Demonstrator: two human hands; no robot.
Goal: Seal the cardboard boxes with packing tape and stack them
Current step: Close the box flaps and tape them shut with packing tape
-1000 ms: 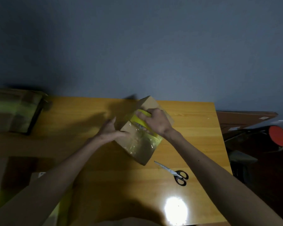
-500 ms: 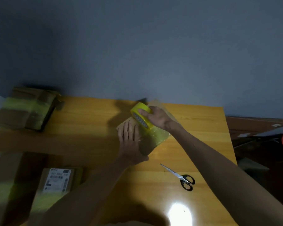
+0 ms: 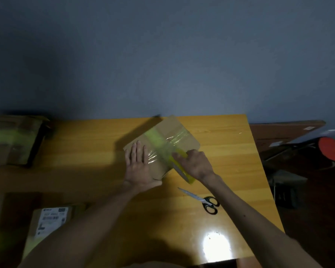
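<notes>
Two hands work one cardboard box (image 3: 173,127) lying mid-way along the table (image 3: 222,138): the left hand (image 3: 138,167) presses flat on top, and the right hand (image 3: 194,164) grips the tape roll (image 3: 182,172) at its near edge. Sealing looks underway; the next move likely needs the scissors (image 3: 205,201) nearby.

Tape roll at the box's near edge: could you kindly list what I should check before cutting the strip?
1. Box lies flat on the table: ok.
2. Left hand presses flat on the box top: ok.
3. Tape strip lies smooth: not ok, creases show beside the left hand.
4. Right hand has a grip on the tape roll: ok.
5. Strip stuck down the box's near side: cannot tell.
6. Scissors lie free on the table by the right forearm: ok.
</notes>
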